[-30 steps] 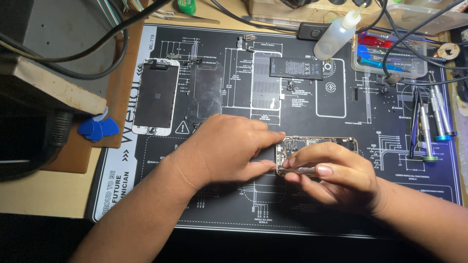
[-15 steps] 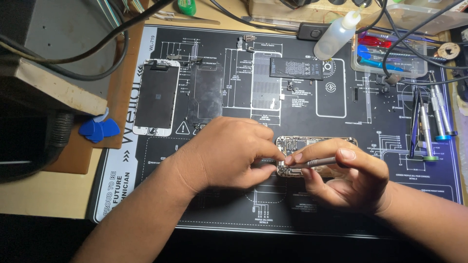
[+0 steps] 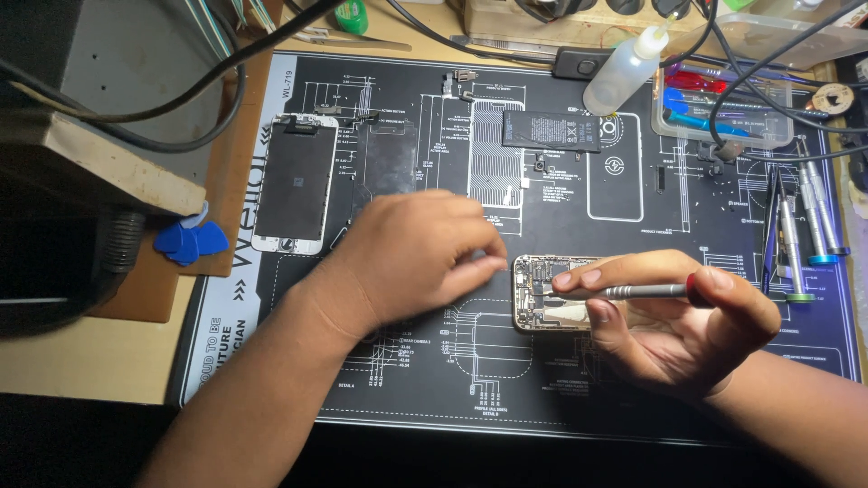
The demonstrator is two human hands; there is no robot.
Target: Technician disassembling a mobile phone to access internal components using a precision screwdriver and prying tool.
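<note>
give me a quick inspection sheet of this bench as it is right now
surface: black repair mat with white diagrams, on a wooden bench.
job's things: opened phone body; screwdriver tip on it.
clutter: detached screen, battery, blue picks, squeeze bottle, parts tray, spare drivers.
grippers: left hand beside the phone's left edge, contact unclear; right hand has its grip on the screwdriver.
cables: black cables top left and top right.
surroundings: dark, nothing seen.

Opened phone on the mat between both hands; screen panel far left
</note>
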